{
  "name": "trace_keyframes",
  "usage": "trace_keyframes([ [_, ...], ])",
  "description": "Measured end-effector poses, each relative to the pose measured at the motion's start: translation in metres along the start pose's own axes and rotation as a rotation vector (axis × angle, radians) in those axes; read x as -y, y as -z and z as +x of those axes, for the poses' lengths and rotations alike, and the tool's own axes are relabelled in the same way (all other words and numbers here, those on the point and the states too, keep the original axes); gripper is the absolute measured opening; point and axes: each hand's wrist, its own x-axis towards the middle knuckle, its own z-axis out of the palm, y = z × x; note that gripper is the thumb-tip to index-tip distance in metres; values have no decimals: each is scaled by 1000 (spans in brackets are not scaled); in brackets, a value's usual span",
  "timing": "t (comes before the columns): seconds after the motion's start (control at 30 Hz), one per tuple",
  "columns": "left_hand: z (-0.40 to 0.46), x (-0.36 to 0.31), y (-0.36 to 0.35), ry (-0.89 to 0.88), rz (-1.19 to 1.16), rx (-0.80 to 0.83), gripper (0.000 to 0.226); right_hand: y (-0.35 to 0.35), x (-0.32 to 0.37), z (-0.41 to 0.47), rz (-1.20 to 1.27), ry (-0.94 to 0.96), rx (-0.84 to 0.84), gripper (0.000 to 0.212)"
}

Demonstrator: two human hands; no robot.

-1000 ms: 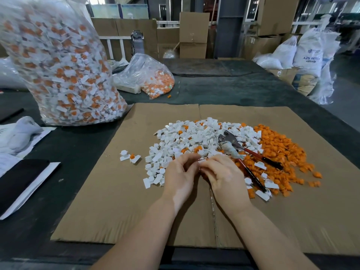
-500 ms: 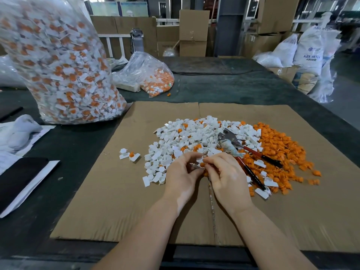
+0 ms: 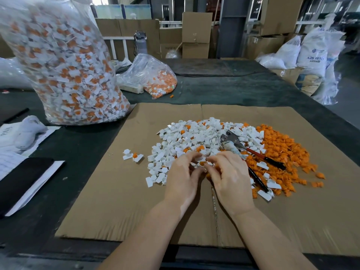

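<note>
While you are working at the near edge of the white pile [image 3: 191,137], your left hand [image 3: 182,177] and right hand [image 3: 230,179] are meeting over the cardboard [image 3: 116,191] on the bench [image 3: 81,133]. The fingers [image 3: 190,158] of both hands are curling inward and pinching one small piece [image 3: 202,163] between their tips, its orange part showing in the gap. That piece is sitting right at your fingertips, just above the pile's edge and equally close to either hand. It is too small for me to be telling you which way its long axis is running. The orange pile [image 3: 282,152] is lying off to your right, so the right hand is the nearer one for dropping anything there. The pliers [image 3: 233,143] are lying just beyond that hand. Compared with a second ago, your fingertips are sitting slightly further apart, and the orange bit, hidden then, is now showing.
</note>
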Motion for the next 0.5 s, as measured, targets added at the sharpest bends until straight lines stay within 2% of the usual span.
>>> trace_keyframes([
  [0.07,4,6,12,12,21,-74,24,-1,0,0,16,1,-15,7],
  [0.17,17,23,41,137,102,-250,21,-2,-1,-1,29,16,-20,4],
  [0.23,22,38,62,211,285,-331,22,-2,0,-1,35,18,-15,5],
  [0.33,25,56,83,315,483,-360,24,-3,0,0,32,15,-3,5],
  [0.5,27,59,88,365,505,-356,28,-2,-1,0,24,16,13,5],
])
